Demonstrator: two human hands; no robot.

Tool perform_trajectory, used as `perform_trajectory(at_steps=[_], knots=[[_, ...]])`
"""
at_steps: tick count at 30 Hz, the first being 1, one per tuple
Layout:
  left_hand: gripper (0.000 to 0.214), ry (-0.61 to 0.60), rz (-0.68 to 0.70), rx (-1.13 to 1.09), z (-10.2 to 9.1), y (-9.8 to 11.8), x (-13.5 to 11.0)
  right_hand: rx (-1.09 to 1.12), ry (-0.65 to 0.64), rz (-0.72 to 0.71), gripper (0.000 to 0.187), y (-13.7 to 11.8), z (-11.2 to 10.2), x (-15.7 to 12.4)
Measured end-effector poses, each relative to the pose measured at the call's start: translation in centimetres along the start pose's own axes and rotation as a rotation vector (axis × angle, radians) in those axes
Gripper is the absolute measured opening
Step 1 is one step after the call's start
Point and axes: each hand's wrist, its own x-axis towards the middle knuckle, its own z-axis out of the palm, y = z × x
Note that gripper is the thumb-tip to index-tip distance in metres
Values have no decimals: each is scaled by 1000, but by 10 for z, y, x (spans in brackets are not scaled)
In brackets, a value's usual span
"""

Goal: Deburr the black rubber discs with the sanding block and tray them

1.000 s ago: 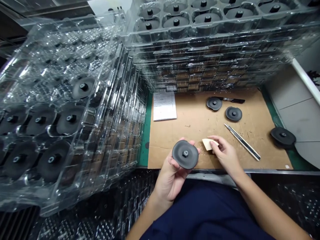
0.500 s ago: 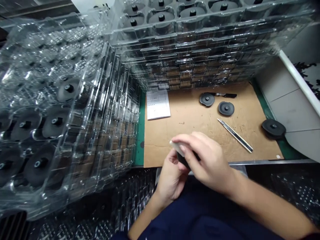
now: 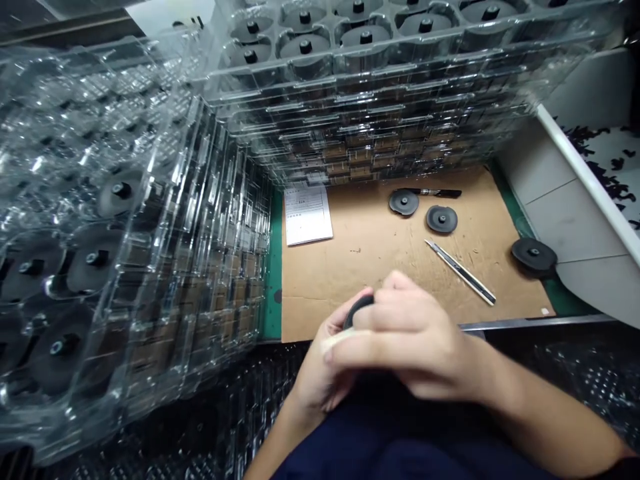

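While the left hand point(image 3: 320, 373) grips a black disc point(image 3: 356, 308) over the table's point(image 3: 350, 267) near edge, the right hand point(image 3: 415, 340) is curled over it, pinching a pale pad point(image 3: 336, 342). This disc looks mid-work. Three loose discs point(image 3: 442, 219) lie beyond, and the tray stacks point(image 3: 125, 233) hold many more.
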Motion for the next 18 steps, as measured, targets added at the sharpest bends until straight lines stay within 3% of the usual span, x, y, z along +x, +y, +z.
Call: perform_trajectory(at_steps=[3, 7, 12, 15, 18], knots=[[51, -31, 7, 6, -5, -1, -1, -89, 28, 174, 28, -4, 3, 4], [45, -54, 5, 7, -9, -6, 1, -26, -25, 85, 27, -2, 4, 3], [67, -134, -43, -117, -9, -5, 1, 161, 59, 467, 22, 64, 14, -13], [68, -187, -68, -221, -11, -4, 1, 24, 70, 520, 21, 96, 39, -34], [65, -235, -101, -289, -16, -5, 0, -60, 193, 555, 24, 99, 63, -58]])
